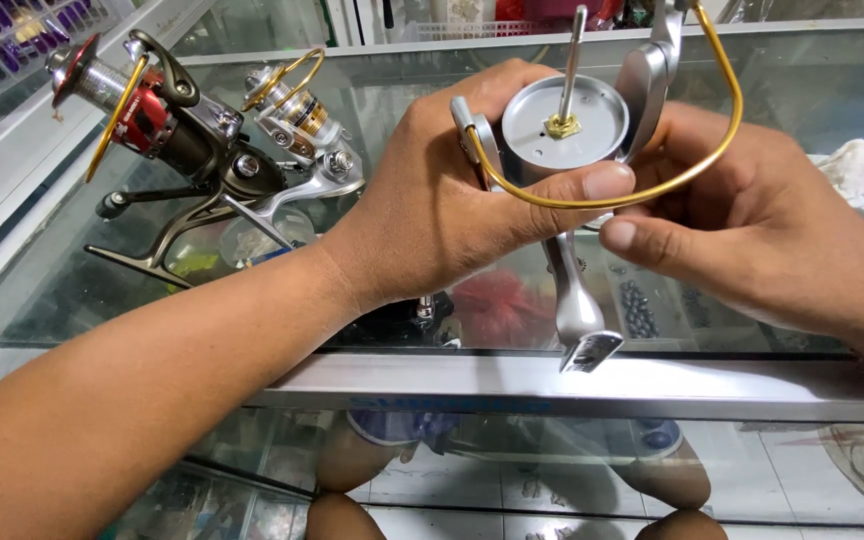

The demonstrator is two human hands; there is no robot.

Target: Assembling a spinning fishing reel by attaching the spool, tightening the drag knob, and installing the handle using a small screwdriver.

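The lower body of the silver spinning reel with the gold wire bail (564, 125) is covered by the left hand (442, 200) and the right hand (752, 230); only the reel's foot is seen below them. The top of the bail arm is cut off by the upper edge. The small dark items (642, 310) under the glass counter top (72, 280) cannot be made out. The white crumpled object (857, 168) cannot be identified.

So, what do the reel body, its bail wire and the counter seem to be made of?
Reel body: probably metal, though painted plastic is possible; matte silver with soft highlights.
Bail wire: likely metal with a shiny gold finish.
Counter: clear glass, things visible beneath, with a brushed metal edge.
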